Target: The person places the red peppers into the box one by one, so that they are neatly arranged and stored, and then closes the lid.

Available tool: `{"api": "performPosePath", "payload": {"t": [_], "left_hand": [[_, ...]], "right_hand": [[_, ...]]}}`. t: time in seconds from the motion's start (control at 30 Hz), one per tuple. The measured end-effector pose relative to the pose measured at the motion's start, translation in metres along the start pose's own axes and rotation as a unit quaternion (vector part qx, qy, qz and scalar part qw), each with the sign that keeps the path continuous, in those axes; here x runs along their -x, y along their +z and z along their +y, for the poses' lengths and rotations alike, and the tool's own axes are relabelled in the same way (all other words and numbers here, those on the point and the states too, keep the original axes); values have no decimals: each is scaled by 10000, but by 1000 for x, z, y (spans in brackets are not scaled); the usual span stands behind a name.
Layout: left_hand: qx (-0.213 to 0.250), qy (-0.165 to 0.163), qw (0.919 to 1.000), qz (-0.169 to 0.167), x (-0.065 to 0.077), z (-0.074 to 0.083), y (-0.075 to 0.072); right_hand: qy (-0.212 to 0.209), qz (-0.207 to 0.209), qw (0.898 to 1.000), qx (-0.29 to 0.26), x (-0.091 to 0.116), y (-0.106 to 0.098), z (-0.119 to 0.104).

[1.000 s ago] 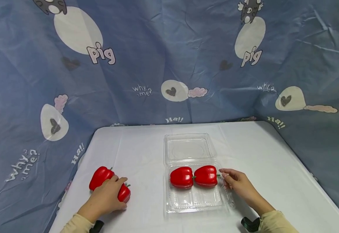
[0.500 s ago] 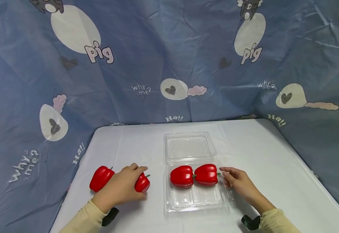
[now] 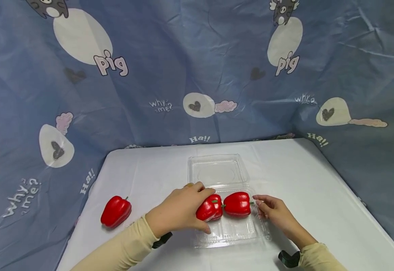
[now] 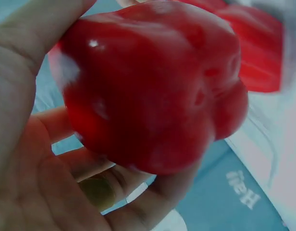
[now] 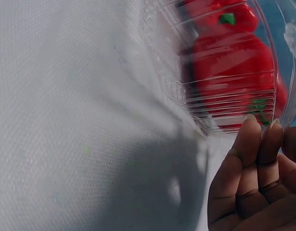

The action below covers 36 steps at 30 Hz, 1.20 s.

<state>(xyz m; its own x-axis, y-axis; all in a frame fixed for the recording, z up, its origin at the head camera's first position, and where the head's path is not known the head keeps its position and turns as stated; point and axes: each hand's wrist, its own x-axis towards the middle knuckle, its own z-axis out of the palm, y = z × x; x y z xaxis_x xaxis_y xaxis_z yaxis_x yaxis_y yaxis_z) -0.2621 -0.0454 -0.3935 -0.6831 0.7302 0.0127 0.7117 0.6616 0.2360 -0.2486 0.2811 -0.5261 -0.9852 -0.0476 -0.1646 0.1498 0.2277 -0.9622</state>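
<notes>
My left hand [image 3: 183,209] grips a shiny red bell pepper [image 3: 205,211] above the left part of an open clear plastic clamshell container [image 3: 230,231]. The left wrist view shows the thumb and fingers around this bell pepper [image 4: 148,91], its lobed end outward. Beneath it, a second bell pepper [image 3: 219,212] in the container is partly hidden. Beside that lies a third bell pepper [image 3: 237,205], its green stem toward my right hand [image 3: 278,214]. That hand pinches the container's right rim; its fingertips touch the ribbed wall [image 5: 229,113] in the right wrist view.
Another red bell pepper [image 3: 116,212] lies at the left of the white table [image 3: 156,169]. The container's lid [image 3: 217,169] lies folded back, away from me. A blue printed cloth [image 3: 169,71] hangs behind and at both sides of the table.
My left hand has carried a bell pepper rightward from beside the other left one to over the container. My right hand has stayed at the container's right rim.
</notes>
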Motion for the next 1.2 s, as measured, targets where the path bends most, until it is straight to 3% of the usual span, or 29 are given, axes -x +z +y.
{"api": "performPosePath", "payload": {"t": [0.27,0.47,0.8,1.2], "left_hand": [[-79,649,9978,-76,-33,28,21],[-310,943,9948,-210,-48,42,39],[-331,1352,9901,-176,-73,43,68],[-404,1624,9858,-107,-82,50,92]], "right_hand": [[-54,32,9998,184,-1,0,2],[-157,-49,9994,292,-2,0,3],[-210,-38,9996,198,0,-1,5],[-154,17,9997,180,0,-1,4]]}}
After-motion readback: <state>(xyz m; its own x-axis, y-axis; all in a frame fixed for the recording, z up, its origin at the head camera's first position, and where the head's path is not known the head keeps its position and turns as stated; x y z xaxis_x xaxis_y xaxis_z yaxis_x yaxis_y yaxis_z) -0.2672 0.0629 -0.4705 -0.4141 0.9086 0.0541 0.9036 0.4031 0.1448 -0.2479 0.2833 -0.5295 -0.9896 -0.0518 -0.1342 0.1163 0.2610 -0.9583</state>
